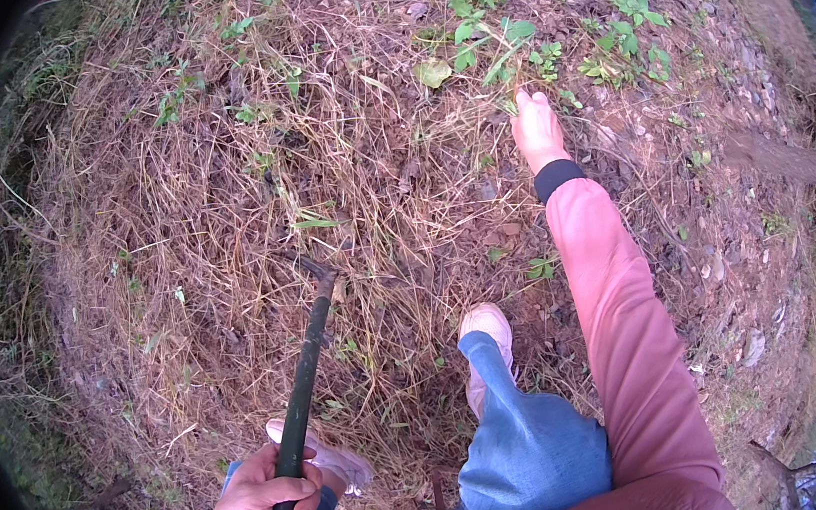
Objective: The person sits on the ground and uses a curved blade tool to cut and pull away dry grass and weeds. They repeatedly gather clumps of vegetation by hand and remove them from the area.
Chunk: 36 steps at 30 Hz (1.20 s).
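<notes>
1. The left hand (256, 509) is sitting at the lower left, its grip wrapping fully around the handle of one long dark tool (302, 398).
2. The tool is running with its long axis from the lower left up toward the upper right, and its head (317, 267) is pointing away from the person and resting in the dry grass (220, 196), near the middle of the view.
3. Two light-coloured shoes are showing: the left shoe (336, 462) is lying just beside the tool's handle, and the right shoe (487, 332) is standing further forward on the straw, both toes pointing away from the person.
4. One bent knee in blue jeans (525, 443) is rising between the tool and the pink sleeve (628, 331).
5. The right hand (536, 127) is stretching out at the upper right, fingers reaching into a cluster of small green leafy plants (495, 44); whether its grip is closing on a stem cannot be told.
6. More green weeds (629, 33) are growing further right, beside a strip of bare stony ground (739, 66).
</notes>
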### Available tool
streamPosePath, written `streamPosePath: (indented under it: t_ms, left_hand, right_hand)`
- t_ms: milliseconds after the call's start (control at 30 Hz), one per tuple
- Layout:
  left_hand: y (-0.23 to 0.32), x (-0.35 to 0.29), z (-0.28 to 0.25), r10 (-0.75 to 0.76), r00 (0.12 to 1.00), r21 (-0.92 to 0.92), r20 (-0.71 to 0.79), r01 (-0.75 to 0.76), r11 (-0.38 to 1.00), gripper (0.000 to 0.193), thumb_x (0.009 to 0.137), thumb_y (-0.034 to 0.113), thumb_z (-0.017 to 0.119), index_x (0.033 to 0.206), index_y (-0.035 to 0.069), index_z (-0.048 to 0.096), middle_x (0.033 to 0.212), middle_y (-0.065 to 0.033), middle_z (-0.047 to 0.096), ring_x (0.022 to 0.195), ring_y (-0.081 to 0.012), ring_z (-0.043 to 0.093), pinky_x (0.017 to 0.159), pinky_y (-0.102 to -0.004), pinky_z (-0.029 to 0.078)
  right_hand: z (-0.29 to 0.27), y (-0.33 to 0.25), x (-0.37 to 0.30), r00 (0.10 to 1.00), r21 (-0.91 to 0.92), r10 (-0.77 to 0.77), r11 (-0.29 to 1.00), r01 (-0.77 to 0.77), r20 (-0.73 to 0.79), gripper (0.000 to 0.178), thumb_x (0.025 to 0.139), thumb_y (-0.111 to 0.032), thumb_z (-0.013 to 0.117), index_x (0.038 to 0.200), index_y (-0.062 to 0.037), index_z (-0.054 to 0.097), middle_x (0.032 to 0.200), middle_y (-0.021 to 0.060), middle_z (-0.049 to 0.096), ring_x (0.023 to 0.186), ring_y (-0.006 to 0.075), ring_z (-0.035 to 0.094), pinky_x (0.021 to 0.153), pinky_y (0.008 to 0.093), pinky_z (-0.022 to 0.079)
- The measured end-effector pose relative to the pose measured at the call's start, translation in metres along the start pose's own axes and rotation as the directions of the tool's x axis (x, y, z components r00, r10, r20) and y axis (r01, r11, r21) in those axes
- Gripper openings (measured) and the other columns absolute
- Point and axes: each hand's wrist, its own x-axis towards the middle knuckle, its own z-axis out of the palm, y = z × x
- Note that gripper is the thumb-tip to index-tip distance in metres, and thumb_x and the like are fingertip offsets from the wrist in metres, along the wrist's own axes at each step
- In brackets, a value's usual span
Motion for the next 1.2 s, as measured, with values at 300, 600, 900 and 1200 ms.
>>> streamPosePath:
  t_ms: [300,600,900,1200]
  left_hand:
    - [0.005,-0.002,0.011,-0.011,0.999,-0.030,0.043,0.012,0.999,0.041,0.078,-0.014,0.056,0.117,-0.010,0.044,0.082,-0.0166,0.056,0.056,-0.0204,0.056,0.039,-0.0332,0.047]
    - [0.005,0.001,-0.002,-0.028,0.999,-0.041,0.041,0.029,0.999,0.041,0.078,-0.014,0.056,0.117,-0.009,0.044,0.083,-0.0159,0.057,0.055,-0.0193,0.054,0.040,-0.0321,0.047]
    - [-0.002,-0.005,-0.025,0.033,0.998,-0.026,0.056,-0.032,0.999,0.035,0.080,-0.013,0.055,0.114,-0.008,0.047,0.084,-0.0167,0.057,0.058,-0.0185,0.054,0.041,-0.0302,0.045]
    - [-0.011,-0.021,-0.037,0.035,0.993,-0.090,0.110,-0.025,0.996,0.034,0.082,-0.012,0.055,0.115,-0.009,0.047,0.090,-0.0206,0.060,0.062,-0.0190,0.055,0.043,-0.0291,0.046]
  right_hand:
    - [0.032,-0.014,0.010,0.884,-0.119,-0.398,0.892,0.435,0.247,0.066,0.090,-0.042,0.064,0.131,0.0070,0.046,0.141,0.0263,0.046,0.134,0.0363,0.043,0.111,0.0435,0.035]
    - [0.049,-0.009,0.000,0.898,-0.014,-0.402,0.912,0.410,0.179,0.029,0.089,-0.022,0.059,0.112,-0.0054,0.066,0.105,0.0187,0.069,0.098,0.0367,0.065,0.090,0.0433,0.051]
    - [-0.010,0.046,-0.066,0.939,0.830,0.309,0.477,-0.289,0.149,0.034,0.098,-0.035,0.058,0.084,-0.0048,0.060,0.065,-0.0012,0.051,0.052,0.0104,0.050,0.044,0.0285,0.043]
    - [-0.038,0.078,-0.132,0.635,0.997,0.772,-0.075,0.021,0.044,0.040,0.097,-0.045,0.059,0.091,-0.0057,0.053,0.079,0.0030,0.056,0.063,0.0145,0.055,0.048,0.0277,0.043]
